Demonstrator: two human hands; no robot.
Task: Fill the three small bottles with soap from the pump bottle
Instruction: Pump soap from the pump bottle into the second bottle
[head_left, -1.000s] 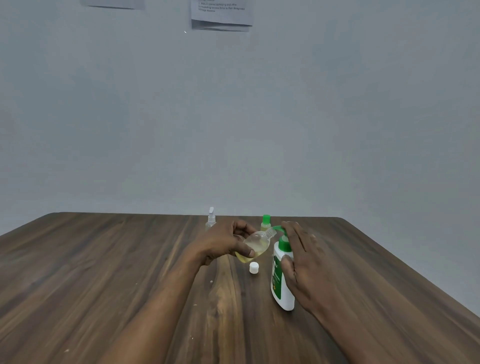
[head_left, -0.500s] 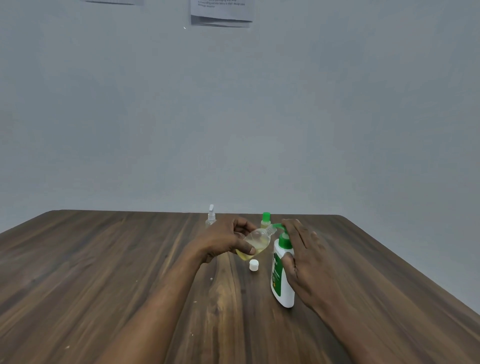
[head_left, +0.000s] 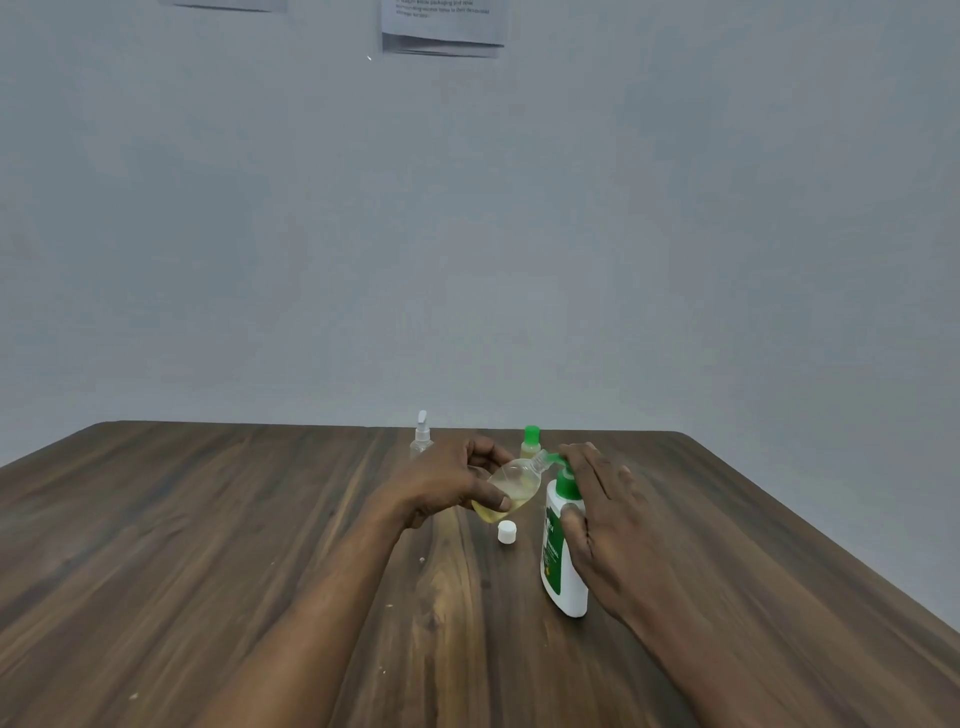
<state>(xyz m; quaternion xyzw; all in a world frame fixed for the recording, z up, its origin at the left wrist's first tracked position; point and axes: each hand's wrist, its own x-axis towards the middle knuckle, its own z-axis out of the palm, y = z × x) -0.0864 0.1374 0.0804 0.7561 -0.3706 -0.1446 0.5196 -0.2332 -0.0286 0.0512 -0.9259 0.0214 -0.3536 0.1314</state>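
gripping small bottle (head_left: 511, 480) in left hand (head_left: 447, 483), neck toward 2 o'clock at pump bottle (head_left: 563, 566) spout; touching its head with straight-fingered right hand (head_left: 608, 519).

One spray bottle (head_left: 421, 440), one green-capped bottle (head_left: 530, 442), one clear bottle (head_left: 514, 480): three small ones. One pump bottle (head_left: 565, 577), one white cap (head_left: 507, 532), two wall papers (head_left: 441, 26).

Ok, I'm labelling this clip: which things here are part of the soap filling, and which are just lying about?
Part of the job:
pump bottle, right hand on its pump
clear bottle, held tilted at the spout by the left hand
cap, off, on the table
green-capped bottle
spray bottle

Lying about:
papers on the wall
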